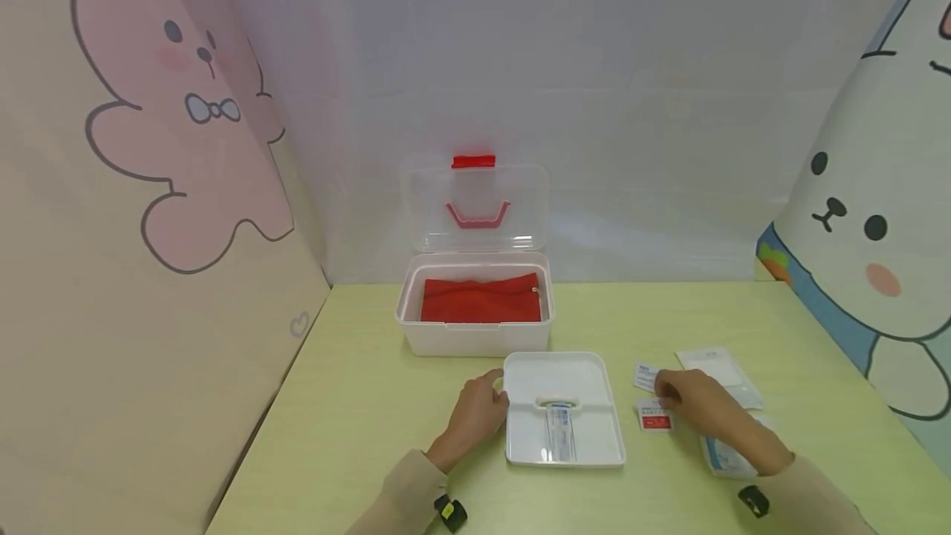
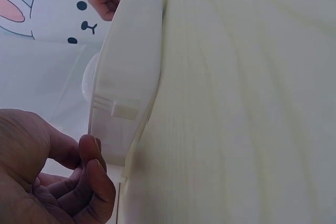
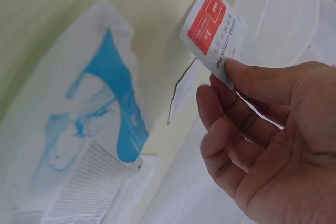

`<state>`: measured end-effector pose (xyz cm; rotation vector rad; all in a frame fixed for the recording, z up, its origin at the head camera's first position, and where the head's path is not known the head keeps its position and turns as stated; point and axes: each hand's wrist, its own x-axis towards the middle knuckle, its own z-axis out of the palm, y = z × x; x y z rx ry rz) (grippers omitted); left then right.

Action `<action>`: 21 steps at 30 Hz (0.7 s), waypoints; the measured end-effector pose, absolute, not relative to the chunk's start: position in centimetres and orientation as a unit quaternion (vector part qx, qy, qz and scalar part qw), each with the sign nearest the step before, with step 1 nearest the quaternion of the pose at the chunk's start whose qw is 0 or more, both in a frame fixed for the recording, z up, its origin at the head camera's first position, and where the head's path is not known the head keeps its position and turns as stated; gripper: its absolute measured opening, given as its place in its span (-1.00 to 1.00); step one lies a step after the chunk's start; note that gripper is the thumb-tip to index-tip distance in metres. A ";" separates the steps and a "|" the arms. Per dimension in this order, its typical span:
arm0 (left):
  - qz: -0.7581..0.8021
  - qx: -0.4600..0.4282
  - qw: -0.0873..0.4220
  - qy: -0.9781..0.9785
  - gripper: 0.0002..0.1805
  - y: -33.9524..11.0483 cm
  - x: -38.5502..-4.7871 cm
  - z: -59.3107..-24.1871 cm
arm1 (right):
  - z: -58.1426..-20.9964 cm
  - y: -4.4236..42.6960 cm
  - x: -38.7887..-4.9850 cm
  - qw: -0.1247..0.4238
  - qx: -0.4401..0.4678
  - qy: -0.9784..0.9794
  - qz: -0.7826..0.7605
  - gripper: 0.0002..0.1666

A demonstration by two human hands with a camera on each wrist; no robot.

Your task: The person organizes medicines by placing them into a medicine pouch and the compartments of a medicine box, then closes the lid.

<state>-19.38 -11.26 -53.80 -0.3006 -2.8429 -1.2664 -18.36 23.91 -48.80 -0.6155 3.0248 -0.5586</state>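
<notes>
In the right wrist view my right hand (image 3: 278, 124) pinches a small white-and-red iodine cotton pad packet (image 3: 207, 22) between thumb and fingers. From the head view, this packet (image 1: 655, 417) appears just below the fingertips of my right hand (image 1: 702, 403). Another small white packet (image 1: 646, 376) lies partly covered by that hand. At the upper left corner of a white tray (image 1: 565, 374), my left hand (image 1: 475, 409) touches the rim with loosely bent fingers. Inside the tray lies a clear-wrapped strip packet (image 1: 560, 433). The left wrist view shows the tray's side wall (image 2: 128, 61) beside my fingertips.
Behind the tray stands a white box (image 1: 475, 340), its clear lid (image 1: 431, 205) raised, with a red pouch (image 1: 481, 300) inside. A white packet (image 1: 716, 366) and a blue-and-white package (image 1: 724, 456) lie at the right. Cartoon-printed curtains surround the table.
</notes>
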 end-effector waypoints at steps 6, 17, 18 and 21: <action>-0.404 -0.096 0.009 -0.910 -0.54 -11.2 -19.4 -53.9 | -47.7 23.7 -18.3 -0.019 -0.205 0.959 -0.194 -0.78; -0.405 -0.097 0.002 -0.909 -0.55 -11.2 -19.3 -53.7 | -45.3 22.9 -18.2 -0.090 -0.192 0.950 -0.230 -0.88; -0.405 -0.098 0.002 -0.909 -0.54 -11.2 -19.3 -53.7 | -45.1 22.7 -18.1 -0.095 -0.189 0.949 -0.235 -0.88; -0.403 -0.099 0.006 -0.910 -0.55 -11.3 -19.3 -53.7 | -44.7 22.1 -18.1 -0.103 -0.183 0.945 -0.250 -0.93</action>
